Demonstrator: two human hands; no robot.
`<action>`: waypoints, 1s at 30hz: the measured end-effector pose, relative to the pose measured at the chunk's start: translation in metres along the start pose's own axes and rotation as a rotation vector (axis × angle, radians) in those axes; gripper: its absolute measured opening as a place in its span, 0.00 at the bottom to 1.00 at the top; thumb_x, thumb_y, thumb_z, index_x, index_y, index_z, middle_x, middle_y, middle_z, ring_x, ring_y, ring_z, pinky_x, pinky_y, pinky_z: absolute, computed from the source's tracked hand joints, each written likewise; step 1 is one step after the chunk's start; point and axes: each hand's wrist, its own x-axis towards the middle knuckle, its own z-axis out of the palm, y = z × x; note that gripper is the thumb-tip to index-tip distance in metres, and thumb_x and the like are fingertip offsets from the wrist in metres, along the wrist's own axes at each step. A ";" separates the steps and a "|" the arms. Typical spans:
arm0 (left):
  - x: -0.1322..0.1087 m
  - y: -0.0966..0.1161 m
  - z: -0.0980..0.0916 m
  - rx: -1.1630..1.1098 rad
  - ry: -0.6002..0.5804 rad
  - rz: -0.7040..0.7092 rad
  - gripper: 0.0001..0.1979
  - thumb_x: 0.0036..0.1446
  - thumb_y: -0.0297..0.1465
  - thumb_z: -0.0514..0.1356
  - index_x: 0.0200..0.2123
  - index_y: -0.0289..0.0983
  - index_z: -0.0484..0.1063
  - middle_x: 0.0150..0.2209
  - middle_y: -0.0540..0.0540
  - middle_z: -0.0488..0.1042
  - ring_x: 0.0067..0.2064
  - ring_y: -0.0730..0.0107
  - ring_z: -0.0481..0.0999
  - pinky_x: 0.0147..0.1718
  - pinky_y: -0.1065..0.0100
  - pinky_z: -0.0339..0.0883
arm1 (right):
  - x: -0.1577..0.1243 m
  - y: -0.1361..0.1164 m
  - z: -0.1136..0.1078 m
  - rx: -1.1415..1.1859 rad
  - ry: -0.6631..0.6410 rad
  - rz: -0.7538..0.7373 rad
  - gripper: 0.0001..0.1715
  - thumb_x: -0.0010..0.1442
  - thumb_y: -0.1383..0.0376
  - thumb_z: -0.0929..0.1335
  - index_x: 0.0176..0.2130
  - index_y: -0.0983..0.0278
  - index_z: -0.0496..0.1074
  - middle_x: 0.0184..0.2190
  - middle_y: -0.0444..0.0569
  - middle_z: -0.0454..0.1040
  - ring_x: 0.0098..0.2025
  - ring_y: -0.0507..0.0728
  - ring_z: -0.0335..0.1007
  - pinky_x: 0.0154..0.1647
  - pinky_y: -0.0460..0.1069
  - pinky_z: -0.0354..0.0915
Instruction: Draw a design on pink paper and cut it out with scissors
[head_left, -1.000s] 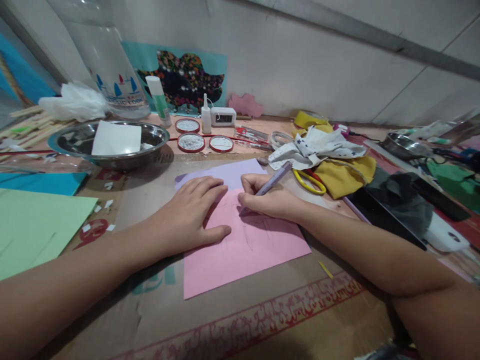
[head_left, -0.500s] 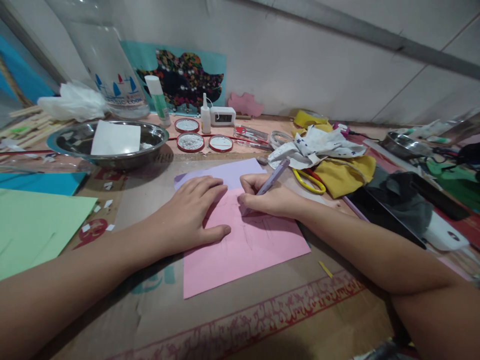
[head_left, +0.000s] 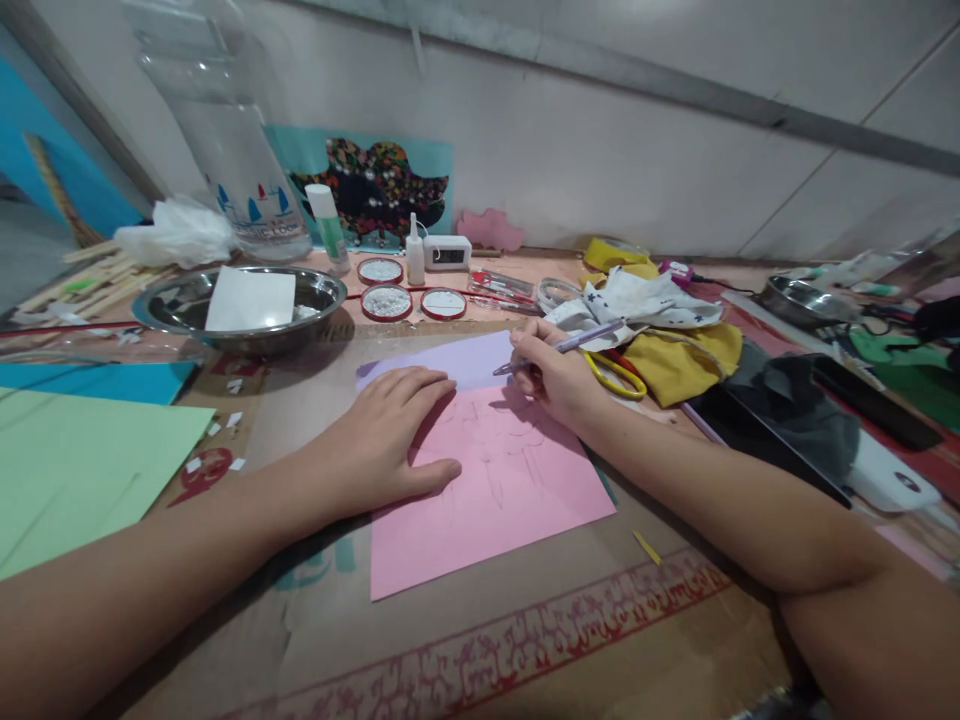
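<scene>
A pink sheet of paper [head_left: 480, 540] with thin drawn lines lies on the cardboard, overlapping a lilac sheet [head_left: 472, 355] behind it. My left hand [head_left: 401, 430] rests flat on the left part of the pink sheet, its thumb stretched out and the fingers apart. Over the right side of the paper, my right hand [head_left: 555, 370] is closed round a slim purple pen [head_left: 592, 335]. The pen slants low, its tip pointing left near where the lilac and pink sheets meet. Whether the tip touches paper I cannot tell.
A steel bowl [head_left: 247, 330] holding a white card stands at the back left. Behind are red-rimmed dishes of white beads [head_left: 386, 302], a small glue bottle [head_left: 415, 250] and a glue stick [head_left: 326, 225]. Yellow-handled scissors [head_left: 619, 378] and cloth scraps [head_left: 675, 355] lie right. Green paper [head_left: 90, 460] lies left.
My right hand has lifted off the drawn lines and moved up and right, tipping the pen flatter and uncovering more lines. My left hand stays put on the paper. The camera view has shifted slightly.
</scene>
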 end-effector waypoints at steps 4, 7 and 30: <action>0.000 0.005 -0.005 0.041 0.029 -0.016 0.38 0.59 0.48 0.60 0.66 0.31 0.64 0.63 0.31 0.69 0.63 0.42 0.67 0.63 0.45 0.59 | 0.000 -0.001 -0.001 -0.083 0.040 -0.052 0.24 0.57 0.49 0.73 0.28 0.60 0.59 0.13 0.33 0.61 0.13 0.46 0.53 0.15 0.42 0.44; 0.001 0.006 -0.007 0.074 0.044 -0.050 0.36 0.60 0.46 0.60 0.65 0.31 0.66 0.55 0.31 0.73 0.56 0.42 0.71 0.57 0.44 0.63 | -0.003 -0.003 -0.001 -0.181 0.037 -0.059 0.24 0.60 0.46 0.70 0.30 0.60 0.60 0.14 0.34 0.62 0.15 0.47 0.52 0.17 0.43 0.47; -0.006 0.002 -0.023 0.021 0.422 -0.041 0.16 0.71 0.34 0.48 0.44 0.36 0.75 0.42 0.40 0.82 0.45 0.56 0.77 0.48 0.56 0.64 | 0.023 -0.032 -0.047 -0.644 0.148 -0.249 0.17 0.56 0.53 0.70 0.40 0.62 0.72 0.38 0.50 0.75 0.38 0.58 0.68 0.36 0.50 0.63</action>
